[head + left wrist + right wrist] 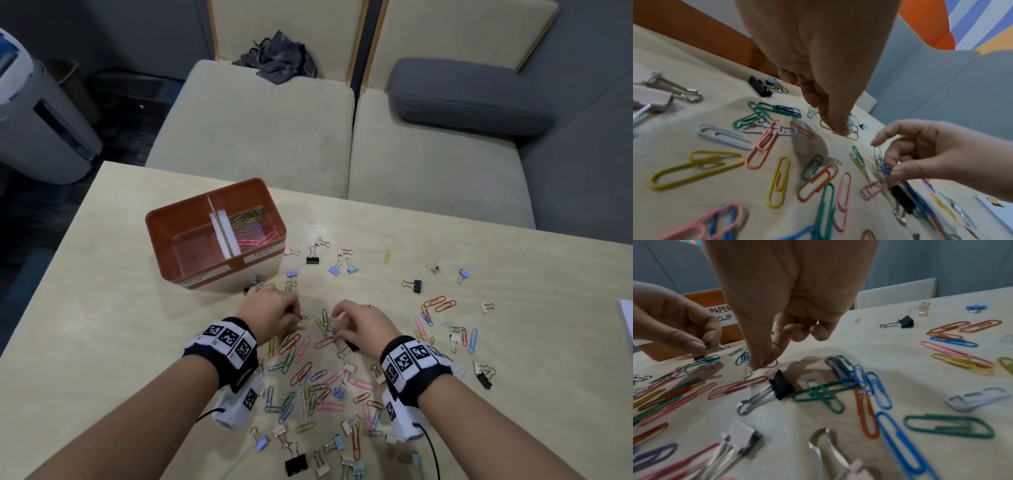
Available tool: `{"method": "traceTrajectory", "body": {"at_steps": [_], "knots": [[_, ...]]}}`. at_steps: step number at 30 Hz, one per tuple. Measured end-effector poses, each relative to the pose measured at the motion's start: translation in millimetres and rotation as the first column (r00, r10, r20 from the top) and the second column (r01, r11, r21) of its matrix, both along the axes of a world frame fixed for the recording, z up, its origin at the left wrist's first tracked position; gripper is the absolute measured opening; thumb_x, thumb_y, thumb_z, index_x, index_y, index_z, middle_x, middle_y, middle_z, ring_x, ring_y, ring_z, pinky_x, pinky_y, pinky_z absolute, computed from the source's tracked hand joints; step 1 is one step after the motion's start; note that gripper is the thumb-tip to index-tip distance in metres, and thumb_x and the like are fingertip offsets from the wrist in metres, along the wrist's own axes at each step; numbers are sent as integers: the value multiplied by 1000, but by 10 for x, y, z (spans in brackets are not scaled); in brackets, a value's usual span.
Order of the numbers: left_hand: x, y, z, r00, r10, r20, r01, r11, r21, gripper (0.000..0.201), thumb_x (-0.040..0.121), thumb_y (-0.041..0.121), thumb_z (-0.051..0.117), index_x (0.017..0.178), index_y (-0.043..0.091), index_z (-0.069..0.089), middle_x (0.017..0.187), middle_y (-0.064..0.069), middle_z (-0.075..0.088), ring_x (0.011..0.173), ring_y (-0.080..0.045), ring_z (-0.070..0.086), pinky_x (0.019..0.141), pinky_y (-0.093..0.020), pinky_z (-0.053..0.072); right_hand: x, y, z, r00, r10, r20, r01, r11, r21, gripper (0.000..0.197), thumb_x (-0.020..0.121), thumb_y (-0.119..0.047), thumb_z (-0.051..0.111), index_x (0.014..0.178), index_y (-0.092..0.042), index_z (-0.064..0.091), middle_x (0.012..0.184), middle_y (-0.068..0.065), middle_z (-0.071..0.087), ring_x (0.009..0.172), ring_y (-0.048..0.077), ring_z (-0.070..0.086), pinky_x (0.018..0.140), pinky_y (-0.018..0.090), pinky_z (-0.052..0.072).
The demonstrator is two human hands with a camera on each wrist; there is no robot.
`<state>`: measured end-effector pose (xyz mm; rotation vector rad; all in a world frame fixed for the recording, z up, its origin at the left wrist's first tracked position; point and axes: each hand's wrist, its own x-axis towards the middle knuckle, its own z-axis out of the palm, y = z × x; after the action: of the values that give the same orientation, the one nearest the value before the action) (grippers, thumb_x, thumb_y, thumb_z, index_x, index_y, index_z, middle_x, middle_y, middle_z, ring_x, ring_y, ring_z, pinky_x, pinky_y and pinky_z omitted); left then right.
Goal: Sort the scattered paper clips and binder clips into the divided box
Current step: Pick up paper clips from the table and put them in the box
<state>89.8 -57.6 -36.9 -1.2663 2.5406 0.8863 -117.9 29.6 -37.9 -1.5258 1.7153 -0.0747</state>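
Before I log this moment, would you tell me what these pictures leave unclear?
- Head view: the divided box left label is too small and foreshortened to read.
- Head view: what the left hand pinches is hidden by its fingers.
- Right wrist view: the near binder clips are blurred.
- Left wrist view: how many clips sit in the right hand grip is unclear.

Head view high above the table [102,308], facing forward and down, each wrist view low and close over the scattered clips, looking along its own fingers, both catching the opposite hand and orange box [191,219].
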Motion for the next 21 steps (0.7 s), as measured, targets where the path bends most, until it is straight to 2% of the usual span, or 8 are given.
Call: {"method": "traceTrajectory", "body": {"at_steps": [2, 4, 6, 8, 12, 14, 18, 21], "knots": [[11, 65, 13, 1000, 16, -5, -16, 1000, 16, 11, 88, 41, 57, 95, 32, 59, 93, 14, 66, 98, -13, 50, 95, -35, 34, -22, 3, 12, 1000, 23, 5, -23, 1000, -12, 39, 84, -19, 66, 120, -31, 54, 71, -21, 57, 79, 6, 57, 78, 23, 45], [1, 184, 9, 1000, 4, 29, -5, 999, 40, 15, 87, 43, 58, 97, 33, 58, 93, 13, 67, 99, -13, 53, 94, -35, 35, -11, 1, 40, 997, 70, -37, -72, 997, -40, 42, 87, -19, 63, 126, -31, 55, 80, -16, 64, 84, 9, 58, 81, 24, 45], [-30, 340, -5, 997, -5, 78, 1, 999, 47, 18, 86, 44, 58, 98, 32, 58, 95, 11, 67, 100, -14, 54, 94, -35, 35, 5, -11, 59, 987, 110, -113, -119, 990, -73, 36, 89, -19, 57, 123, -31, 60, 100, -8, 70, 97, 15, 61, 89, 28, 46], [-71, 483, -16, 993, 6, 114, -11, 999, 38, 18, 87, 41, 57, 100, 30, 59, 99, 9, 66, 104, -17, 52, 94, -35, 34, 25, -28, 62, 972, 139, -190, -158, 983, -89, 30, 92, -22, 52, 117, -32, 64, 111, -6, 69, 105, 18, 60, 92, 32, 46], [-152, 596, -16, 981, 106, 160, -105, 994, -15, 19, 88, 34, 55, 105, 27, 59, 104, 2, 64, 109, -21, 49, 95, -35, 32, 64, -64, 48, 946, 142, -291, -167, 984, -63, 22, 92, -33, 52, 109, -32, 67, 111, -6, 68, 107, 19, 57, 95, 34, 43], [-189, 569, -21, 975, 145, 170, -141, 989, -38, 18, 89, 34, 54, 105, 26, 59, 104, 1, 65, 111, -21, 48, 93, -36, 33, 69, -60, 30, 940, 111, -321, -139, 988, -67, 21, 92, -32, 52, 107, -30, 67, 109, -4, 67, 107, 20, 56, 94, 34, 41], [-217, 452, -9, 971, 152, 184, -147, 988, -44, 13, 90, 35, 55, 100, 28, 60, 104, 4, 66, 112, -21, 46, 93, -37, 35, 62, -34, -1, 939, 51, -341, -89, 991, -97, 21, 93, -31, 52, 103, -25, 69, 109, -1, 62, 107, 21, 51, 91, 33, 38], [-206, 401, -7, 977, 121, 175, -112, 992, -62, 11, 90, 33, 55, 96, 29, 63, 107, 7, 60, 111, -20, 45, 94, -37, 36, 70, -38, 2, 952, 36, -304, -67, 994, -91, 20, 91, -32, 55, 101, -25, 70, 106, -3, 67, 105, 20, 55, 93, 33, 39]]}}
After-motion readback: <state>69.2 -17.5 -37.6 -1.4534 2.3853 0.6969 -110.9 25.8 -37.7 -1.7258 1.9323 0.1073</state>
